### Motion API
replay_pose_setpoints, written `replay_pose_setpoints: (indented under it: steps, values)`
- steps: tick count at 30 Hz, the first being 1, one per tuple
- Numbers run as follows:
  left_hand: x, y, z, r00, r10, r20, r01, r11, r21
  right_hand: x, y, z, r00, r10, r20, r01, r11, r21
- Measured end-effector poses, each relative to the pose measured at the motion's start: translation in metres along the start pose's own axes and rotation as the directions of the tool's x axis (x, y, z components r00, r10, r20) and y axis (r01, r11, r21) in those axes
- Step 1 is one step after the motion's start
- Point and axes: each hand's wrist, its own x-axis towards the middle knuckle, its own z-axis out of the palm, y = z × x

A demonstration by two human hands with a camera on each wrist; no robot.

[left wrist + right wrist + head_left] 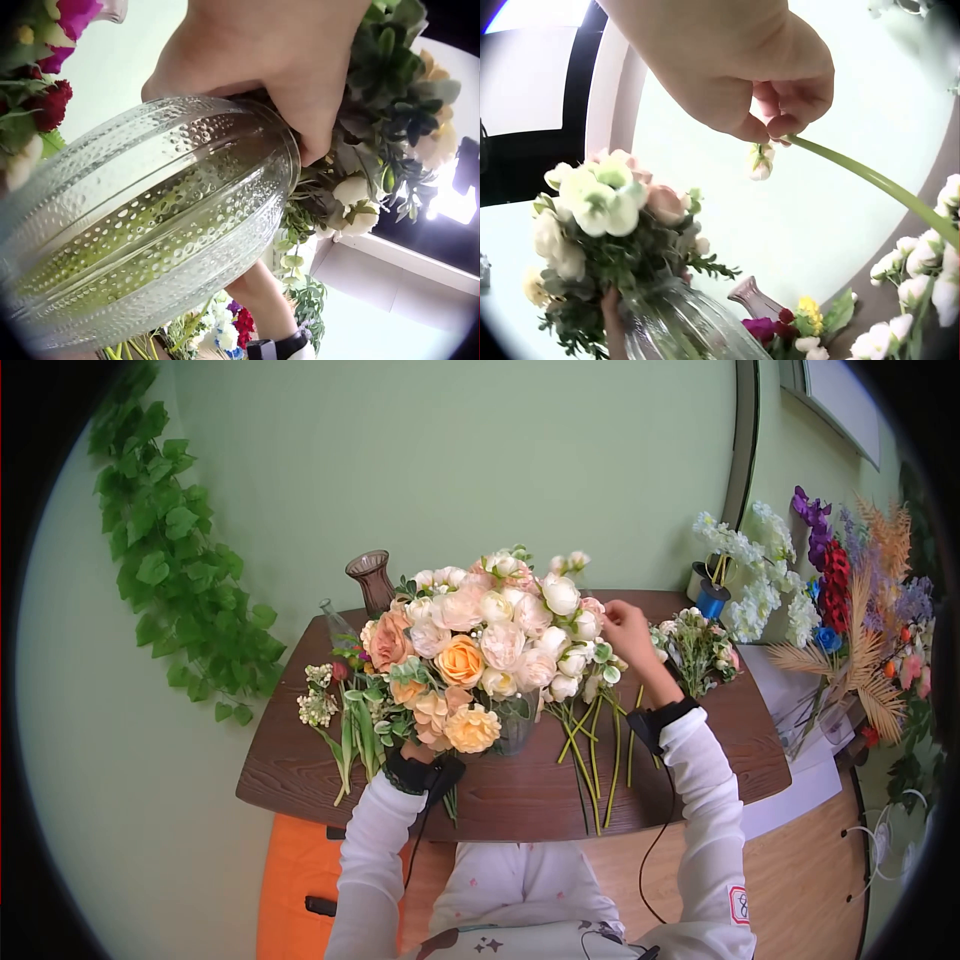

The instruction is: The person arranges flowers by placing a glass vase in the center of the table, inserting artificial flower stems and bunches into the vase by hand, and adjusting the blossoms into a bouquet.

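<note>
A clear ribbed glass vase (150,217) holds green stems and a full bouquet (500,645) of cream, peach and orange flowers. My left hand (259,56) grips the vase at its rim, right under the leaves; in the head view the flowers hide most of it. To the right of the bouquet, my right hand (627,632) is raised. Between thumb and fingertips it pinches a green flower stem (870,176), seen in the right wrist view. A small pale bud (761,163) hangs just below those fingertips.
Loose cut stems (590,760) lie on the dark wooden table (520,800) near its front edge. A purple-tinted vase (372,578) stands behind on the left, tulips (350,735) lie at left, small flowers (695,650) at right. More flowers (850,590) stand beyond the right edge.
</note>
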Motion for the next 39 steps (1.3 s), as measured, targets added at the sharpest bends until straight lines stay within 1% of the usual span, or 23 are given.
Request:
replay_pose_setpoints:
  steps: [1,2,4,5,7,8,9,11,13,16,17,19,21,23,25,27,31,34,36,37,39]
  values:
    - [0.008,0.002,-0.001,1.000,0.000,-0.006,0.000,1.000,-0.001,0.001,-0.002,-0.011,0.998,0.021,-0.052,-0.018,0.998,0.056]
    - [0.008,0.003,0.000,1.000,0.001,-0.011,-0.001,1.000,-0.004,-0.001,-0.006,-0.019,0.998,0.022,-0.051,-0.019,0.998,0.053]
    - [0.008,0.004,0.000,1.000,0.004,-0.021,-0.004,1.000,-0.010,-0.007,-0.025,-0.039,0.992,0.069,-0.108,-0.045,0.976,0.211]
    - [0.007,0.003,0.000,1.000,0.005,-0.026,-0.006,1.000,-0.012,-0.011,-0.037,-0.046,0.992,0.070,-0.107,-0.046,0.977,0.210]
    - [0.003,0.000,-0.003,0.999,0.009,-0.039,-0.009,1.000,-0.015,-0.022,-0.058,-0.058,0.981,0.125,-0.146,-0.062,0.924,0.379]
    - [0.000,0.000,-0.003,0.999,0.010,-0.046,-0.010,1.000,-0.016,-0.025,-0.061,-0.062,0.982,0.098,-0.160,-0.031,0.925,0.379]
    - [0.007,0.000,-0.005,0.999,0.011,-0.053,-0.012,1.000,-0.018,-0.029,-0.067,-0.066,0.982,0.097,-0.159,-0.031,0.925,0.378]
    - [-0.002,-0.002,-0.006,0.998,0.012,-0.069,-0.013,1.000,-0.020,-0.038,-0.080,-0.072,0.985,0.084,-0.153,0.003,0.867,0.498]
    - [-0.001,-0.002,-0.008,0.996,0.011,-0.084,-0.013,1.000,-0.019,-0.046,-0.094,-0.078,0.985,0.070,-0.159,0.021,0.860,0.510]
    - [0.000,-0.001,-0.009,0.994,0.010,-0.105,-0.012,1.000,-0.020,-0.056,-0.110,-0.083,0.962,0.065,-0.265,0.090,0.840,0.535]
    - [0.003,0.000,-0.009,0.994,0.010,-0.112,-0.012,1.000,-0.021,-0.059,-0.115,-0.085,0.963,0.064,-0.263,0.090,0.840,0.535]
    - [0.002,-0.001,-0.009,0.992,0.007,-0.126,-0.010,1.000,-0.024,-0.065,-0.125,-0.088,0.944,0.031,-0.328,0.173,0.799,0.576]
    - [0.004,0.001,-0.008,0.990,0.006,-0.140,-0.010,1.000,-0.027,-0.069,-0.132,-0.090,0.941,0.030,-0.338,0.186,0.788,0.587]
    - [0.014,0.007,-0.004,0.988,0.005,-0.153,-0.010,0.999,-0.031,-0.073,-0.137,-0.091,0.914,0.004,-0.406,0.271,0.738,0.618]
    - [0.016,0.011,0.000,0.986,0.005,-0.165,-0.011,0.999,-0.035,-0.077,-0.147,-0.093,0.910,-0.010,-0.415,0.285,0.741,0.608]
    - [0.024,0.015,0.003,0.984,0.004,-0.178,-0.011,0.999,-0.038,-0.079,-0.152,-0.093,0.891,-0.036,-0.452,0.351,0.686,0.638]
    - [0.030,0.023,0.010,0.978,0.005,-0.208,-0.014,0.999,-0.041,-0.080,-0.158,-0.092,0.884,-0.076,-0.461,0.397,0.642,0.656]
    - [0.009,0.023,0.016,0.973,0.004,-0.231,-0.014,0.999,-0.044,-0.081,-0.159,-0.090,0.882,-0.080,-0.464,0.407,0.625,0.666]
    - [0.014,0.024,0.018,0.970,0.003,-0.242,-0.015,0.999,-0.047,-0.083,-0.159,-0.089,0.868,-0.067,-0.492,0.425,0.611,0.668]
    - [0.003,0.022,0.019,0.969,0.003,-0.248,-0.015,0.999,-0.048,-0.083,-0.159,-0.089,0.869,-0.067,-0.490,0.424,0.611,0.668]
    - [0.014,0.024,0.019,0.966,0.003,-0.259,-0.017,0.999,-0.049,-0.084,-0.160,-0.089,0.852,-0.081,-0.518,0.460,0.587,0.666]
